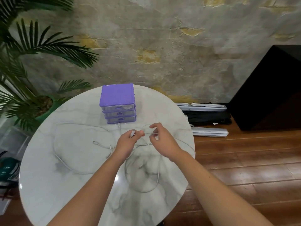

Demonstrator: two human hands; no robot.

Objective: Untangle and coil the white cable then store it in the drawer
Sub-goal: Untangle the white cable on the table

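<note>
**Untangling under way: snag risks in a cable still spread across the table**

Pulling the held end too quickly is judged the main hazard: a loop could be drawn tight into a knot where the strands cross below the hands. A second risk is seen at the table's right edge, where one strand runs close to the rim and could be dragged off, its weight pulling the rest after it. The small connectors lying loose on the marble could also be caught in a loop as slack is taken up.

The left hand is curled, and a cable end with its plug is pinched between thumb and fingertips. The right hand is partly closed, a strand being pinched between thumb and forefinger while the other fingers are loosely bent.

The white cable is thin, pale and hard to separate from the veined marble table. It is laid in wide loops: one large loop to the left, one rounded loop nearer the person, and a crossing between the hands. One end lies just in front of the purple drawer unit, whose three drawers are all closed, so coiling and storing are judged not yet begun.
</note>
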